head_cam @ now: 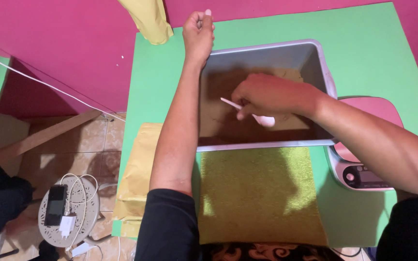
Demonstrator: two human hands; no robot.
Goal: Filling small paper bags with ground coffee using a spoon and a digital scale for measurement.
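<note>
**Head view: 2 hands at 1 metal tray on a green worktop**

Head camera, looking down. 1 rectangular metal tray (pixel 323 72) sits on the green worktop (pixel 373 43), with a brown layer, lighter tan in patches, covering its floor. The right hand (pixel 272 94) is inside the tray, fingers closed on 1 white spoon (pixel 262 118); the handle points left and the bowl rests low against the brown layer. The left hand (pixel 198 34) is clenched at the tray's far left corner, pinching something small and pale that cannot be identified. Near the viewer lies 1 glittery yellow-green sheet (pixel 257 193), touching the tray's near rim. 1 pink kitchen scale (pixel 364 174) stands just beside the tray's right corner. 1 tan paper bag (pixel 139 179) hangs at the worktop's left edge. On the floor, 1 small round stool (pixel 81 220) carries 1 phone (pixel 55 205) and white cables.

Risk, as a judgement: a hard push of the spoon could flick brown material over the low rim onto the sheet or scale; the left forearm, crossing the tray's edge, could nudge the tray.
</note>
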